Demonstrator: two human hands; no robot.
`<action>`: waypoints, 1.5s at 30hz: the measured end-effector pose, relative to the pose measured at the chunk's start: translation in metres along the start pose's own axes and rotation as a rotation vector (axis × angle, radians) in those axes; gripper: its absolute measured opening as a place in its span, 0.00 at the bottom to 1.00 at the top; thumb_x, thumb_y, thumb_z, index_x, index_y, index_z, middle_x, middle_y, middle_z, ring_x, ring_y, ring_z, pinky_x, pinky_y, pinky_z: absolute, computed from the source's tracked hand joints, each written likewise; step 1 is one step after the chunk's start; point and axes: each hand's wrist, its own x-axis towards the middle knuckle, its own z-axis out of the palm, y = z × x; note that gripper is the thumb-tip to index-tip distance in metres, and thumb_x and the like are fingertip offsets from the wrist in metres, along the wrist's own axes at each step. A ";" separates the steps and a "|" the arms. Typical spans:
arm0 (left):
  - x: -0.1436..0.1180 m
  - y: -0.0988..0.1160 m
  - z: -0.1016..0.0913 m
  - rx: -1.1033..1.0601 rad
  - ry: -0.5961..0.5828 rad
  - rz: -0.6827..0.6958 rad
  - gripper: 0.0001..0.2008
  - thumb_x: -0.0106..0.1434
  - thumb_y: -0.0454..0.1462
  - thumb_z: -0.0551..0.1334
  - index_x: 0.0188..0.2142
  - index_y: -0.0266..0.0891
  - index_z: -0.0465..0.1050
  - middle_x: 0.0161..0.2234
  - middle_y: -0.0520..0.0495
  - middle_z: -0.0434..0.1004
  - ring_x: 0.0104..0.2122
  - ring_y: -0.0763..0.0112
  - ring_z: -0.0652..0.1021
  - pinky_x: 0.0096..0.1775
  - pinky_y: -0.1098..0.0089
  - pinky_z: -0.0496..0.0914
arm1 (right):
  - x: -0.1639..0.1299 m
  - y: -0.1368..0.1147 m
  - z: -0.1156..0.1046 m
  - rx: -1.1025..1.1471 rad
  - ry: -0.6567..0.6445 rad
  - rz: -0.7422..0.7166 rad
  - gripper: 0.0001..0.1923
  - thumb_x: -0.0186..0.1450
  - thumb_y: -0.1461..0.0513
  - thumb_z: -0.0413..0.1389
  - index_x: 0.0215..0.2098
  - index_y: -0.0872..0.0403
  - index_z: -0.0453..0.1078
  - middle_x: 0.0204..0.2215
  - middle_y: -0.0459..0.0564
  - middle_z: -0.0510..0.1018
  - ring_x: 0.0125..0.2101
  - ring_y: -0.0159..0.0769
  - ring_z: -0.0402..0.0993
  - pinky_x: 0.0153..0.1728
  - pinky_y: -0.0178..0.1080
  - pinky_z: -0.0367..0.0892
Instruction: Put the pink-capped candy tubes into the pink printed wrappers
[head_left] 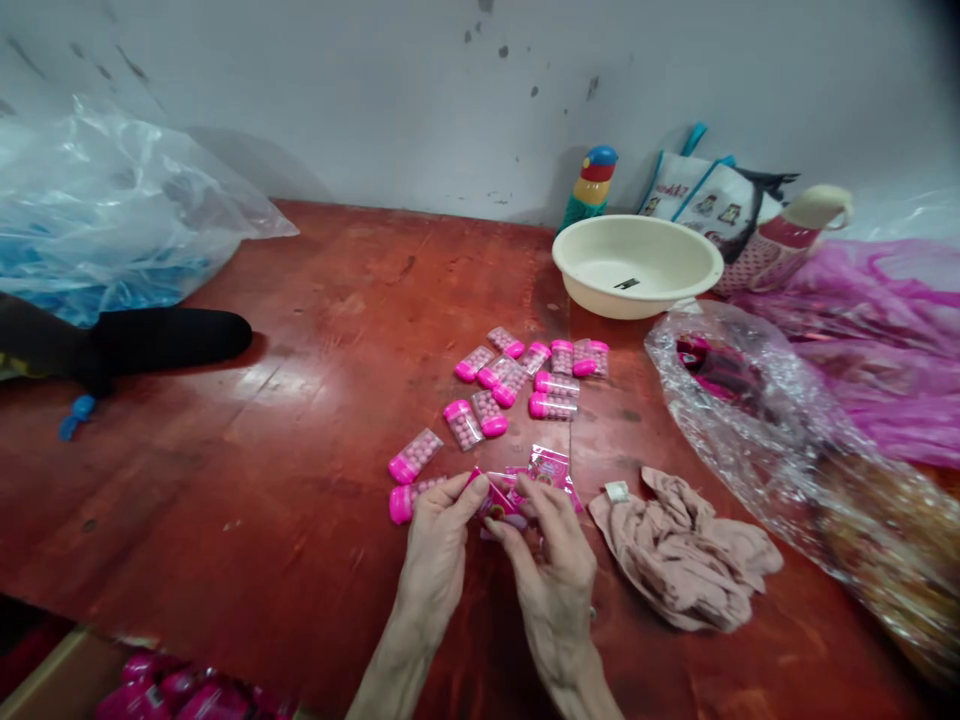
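Note:
My left hand and my right hand meet over the near middle of the red table. Between their fingertips they pinch a small pink wrapper. More pink packets lie just beyond my right fingers. Several clear candy tubes with pink caps are scattered farther out; two of them lie just left of my left hand. What is inside the wrapper is hidden by my fingers.
A crumpled beige cloth lies right of my hands. A cream basin stands at the back, with bags and a toy behind. Clear plastic bags sit at the right and far left. A dark sleeve rests at left.

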 end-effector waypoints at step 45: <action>-0.001 0.002 -0.035 -0.002 -0.050 -0.173 0.06 0.50 0.35 0.68 0.28 0.35 0.79 0.23 0.49 0.78 0.25 0.75 0.73 0.33 0.75 0.68 | 0.006 0.011 -0.002 -0.155 -0.154 0.213 0.17 0.68 0.59 0.46 0.21 0.53 0.59 0.20 0.42 0.64 0.23 0.30 0.60 0.24 0.33 0.55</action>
